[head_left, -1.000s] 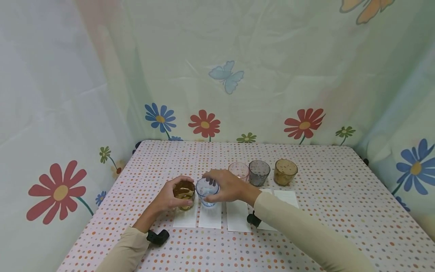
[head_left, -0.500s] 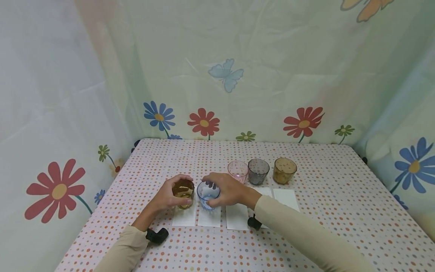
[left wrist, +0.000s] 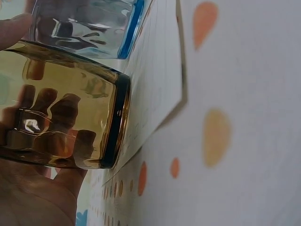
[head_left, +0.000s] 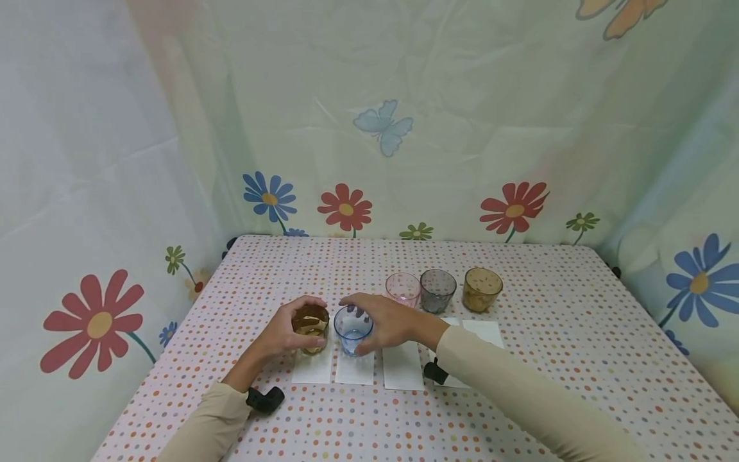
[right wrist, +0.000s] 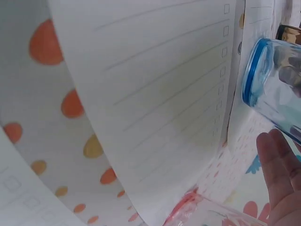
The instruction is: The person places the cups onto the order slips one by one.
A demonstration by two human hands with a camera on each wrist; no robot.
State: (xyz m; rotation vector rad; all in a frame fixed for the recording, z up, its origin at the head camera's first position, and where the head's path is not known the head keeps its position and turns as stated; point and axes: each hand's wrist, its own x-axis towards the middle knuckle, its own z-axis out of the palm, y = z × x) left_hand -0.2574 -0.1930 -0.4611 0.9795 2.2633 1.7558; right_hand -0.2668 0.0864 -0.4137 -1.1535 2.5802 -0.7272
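In the head view my left hand (head_left: 283, 330) holds an amber glass tumbler (head_left: 312, 343), thumb in front and fingers behind. The left wrist view shows the curled fingers through the amber tumbler (left wrist: 94, 94), its base at a white paper strip (left wrist: 160, 70). Just to the right, a blue-rimmed clear tumbler (head_left: 350, 337) stands upright on another paper strip (head_left: 353, 373). My right hand (head_left: 392, 321) hovers loosely around it. In the right wrist view, straight fingers (right wrist: 277, 165) lie close beside the blue tumbler (right wrist: 277, 94); contact is hard to tell.
Behind the right hand stand a pink glass (head_left: 403, 287), a grey glass (head_left: 437, 292) and a brown glass (head_left: 482, 290). More paper strips (head_left: 403, 369) lie in a row on the dotted tablecloth (head_left: 358, 423). A flowered curtain (head_left: 439, 173) hangs behind the table.
The blue tumbler has shifted slightly toward the person. My right thumb has drawn back from its front to its right side. My left hand and the amber tumbler stay almost where they were.
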